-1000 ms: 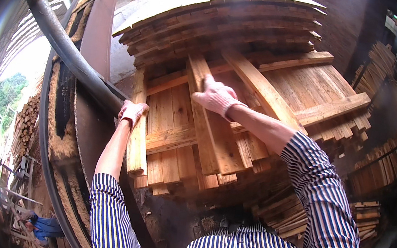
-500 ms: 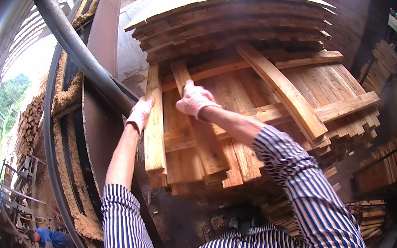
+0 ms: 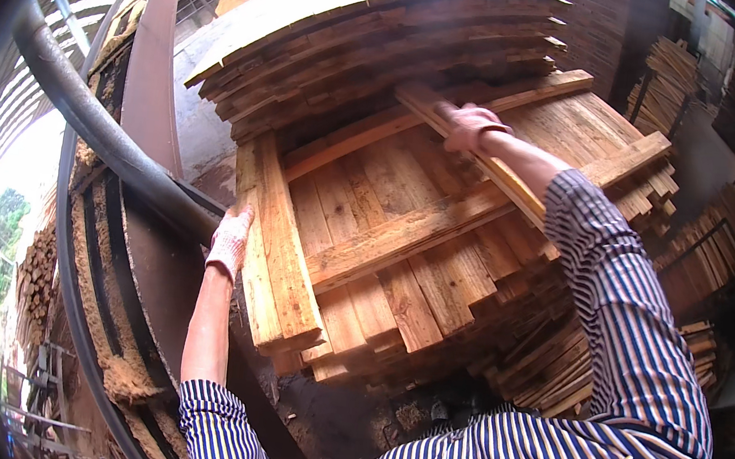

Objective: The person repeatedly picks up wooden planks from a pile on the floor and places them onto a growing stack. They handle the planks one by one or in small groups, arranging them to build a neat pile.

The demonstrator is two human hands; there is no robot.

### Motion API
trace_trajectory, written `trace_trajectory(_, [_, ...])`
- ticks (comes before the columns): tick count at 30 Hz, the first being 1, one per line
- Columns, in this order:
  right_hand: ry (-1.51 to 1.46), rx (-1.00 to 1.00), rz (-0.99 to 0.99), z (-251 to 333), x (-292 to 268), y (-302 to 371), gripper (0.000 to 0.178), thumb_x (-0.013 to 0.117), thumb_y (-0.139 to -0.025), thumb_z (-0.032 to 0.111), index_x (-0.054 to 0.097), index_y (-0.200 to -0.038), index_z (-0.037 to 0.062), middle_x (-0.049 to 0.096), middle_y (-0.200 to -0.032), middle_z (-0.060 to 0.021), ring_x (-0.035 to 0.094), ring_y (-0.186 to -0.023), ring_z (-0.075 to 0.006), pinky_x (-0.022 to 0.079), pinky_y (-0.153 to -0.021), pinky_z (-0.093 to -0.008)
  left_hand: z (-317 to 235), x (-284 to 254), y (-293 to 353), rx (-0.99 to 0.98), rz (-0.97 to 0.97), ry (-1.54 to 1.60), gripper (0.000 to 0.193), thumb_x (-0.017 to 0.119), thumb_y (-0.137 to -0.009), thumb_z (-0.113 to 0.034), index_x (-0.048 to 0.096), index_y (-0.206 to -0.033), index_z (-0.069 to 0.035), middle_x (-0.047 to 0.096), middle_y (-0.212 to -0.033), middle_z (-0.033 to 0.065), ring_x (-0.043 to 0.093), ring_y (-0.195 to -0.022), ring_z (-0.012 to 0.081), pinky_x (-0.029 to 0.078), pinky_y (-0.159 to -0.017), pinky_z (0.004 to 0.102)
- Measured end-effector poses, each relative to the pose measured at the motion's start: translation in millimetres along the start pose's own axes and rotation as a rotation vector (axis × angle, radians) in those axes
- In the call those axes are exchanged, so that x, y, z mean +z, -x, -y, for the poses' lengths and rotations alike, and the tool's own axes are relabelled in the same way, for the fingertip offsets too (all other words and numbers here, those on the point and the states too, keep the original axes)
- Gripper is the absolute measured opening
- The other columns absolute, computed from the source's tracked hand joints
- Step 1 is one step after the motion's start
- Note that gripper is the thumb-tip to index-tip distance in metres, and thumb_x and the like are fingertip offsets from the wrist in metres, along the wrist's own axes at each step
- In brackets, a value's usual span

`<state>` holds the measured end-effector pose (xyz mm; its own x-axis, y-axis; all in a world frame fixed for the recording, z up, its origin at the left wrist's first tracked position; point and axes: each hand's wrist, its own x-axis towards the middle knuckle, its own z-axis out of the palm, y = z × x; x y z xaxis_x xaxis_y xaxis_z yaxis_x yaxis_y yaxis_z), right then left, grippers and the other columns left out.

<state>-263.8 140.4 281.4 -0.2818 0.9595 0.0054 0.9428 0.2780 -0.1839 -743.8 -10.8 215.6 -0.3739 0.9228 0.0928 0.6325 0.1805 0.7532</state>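
Observation:
My left hand (image 3: 230, 236), in a pale pinkish work glove, grips the outer edge of a wooden board (image 3: 265, 258) along the stack's left side. A second board lies close beside it, its inner edge over the crosspieces. Farther right, my right hand (image 3: 474, 131), gloved alike and slightly blurred, is closed on a loose plank (image 3: 512, 185). That plank lies slantwise across two crosspieces (image 3: 412, 240) that run from left to right over a layer of boards (image 3: 413, 304). My right glove hides part of the plank.
Behind rises a taller stack of boards (image 3: 379, 57). A thick metal pipe (image 3: 110, 120) and a sawdust-covered conveyor (image 3: 105, 307) run along the left. More stacked timber (image 3: 666, 78) stands at the far right, with loose strips (image 3: 543, 366) lower down.
My right hand has gone from the left plank to the loose one at right. The left plank now lies against the edge board. My left hand stays at the edge; the view has shifted.

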Motion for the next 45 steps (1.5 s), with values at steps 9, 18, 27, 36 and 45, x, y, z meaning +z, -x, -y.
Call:
trace_trajectory(9, [-0.412, -0.19, -0.003, 127, 27, 21, 0.054, 0.066, -0.081, 0.013, 0.052, -0.132, 0.0031, 0.064, -0.112, -0.0281, 0.069, -0.085, -0.0403, 0.059, -0.065, -0.0553, -15, 2, 6, -0.019, 0.028, 0.145, 0.07, 0.059, -0.099, -0.043, 0.042, -0.147, 0.006, 0.057, -0.14, 0.022, 0.054, -0.128, 0.0278, 0.041, -0.108, 0.0334])
trace_trajectory(18, [-0.258, -0.154, -0.086, 258, 95, -66, 0.022, 0.065, -0.087, 0.028, 0.068, -0.093, 0.0068, 0.065, -0.093, -0.0158, 0.068, -0.076, -0.0302, 0.055, -0.061, -0.0449, -71, 17, 27, -0.052, 0.142, 0.297, 0.062, 0.053, -0.102, -0.046, 0.052, -0.141, 0.002, 0.058, -0.138, 0.0201, 0.054, -0.127, 0.0284, 0.04, -0.108, 0.035])
trace_trajectory(27, [-1.115, -0.81, -0.431, 178, 98, 194, 0.018, 0.066, -0.089, 0.029, 0.07, -0.087, 0.0114, 0.069, -0.088, -0.0091, 0.069, -0.082, -0.0231, 0.055, -0.063, -0.0387, -21, 62, 35, 0.111, 0.232, 0.263, 0.041, 0.056, -0.102, -0.037, 0.06, -0.132, -0.009, 0.065, -0.12, 0.0096, 0.062, -0.105, 0.0217, 0.051, -0.093, 0.0348])
trace_trajectory(36, [-0.929, -0.352, -0.27, 3, 294, 361, 0.025, 0.058, -0.097, 0.035, 0.07, -0.106, 0.0144, 0.069, -0.101, -0.0126, 0.068, -0.088, -0.0292, 0.055, -0.062, -0.041, 164, 217, 235, -0.674, 0.706, -0.065, 0.036, 0.058, -0.101, -0.036, 0.062, -0.125, -0.01, 0.066, -0.111, 0.0102, 0.064, -0.097, 0.0235, 0.053, -0.087, 0.0381])
trace_trajectory(45, [-1.1, 0.963, 0.297, -165, 466, 480, 0.047, 0.055, -0.095, 0.043, 0.066, -0.124, 0.0088, 0.066, -0.124, -0.0188, 0.061, -0.12, -0.0361, 0.048, -0.099, -0.0445, 213, 480, 345, -0.947, 1.279, -0.007, 0.037, 0.062, -0.098, -0.039, 0.064, -0.12, -0.01, 0.067, -0.102, 0.0096, 0.065, -0.086, 0.0236, 0.055, -0.076, 0.0415])
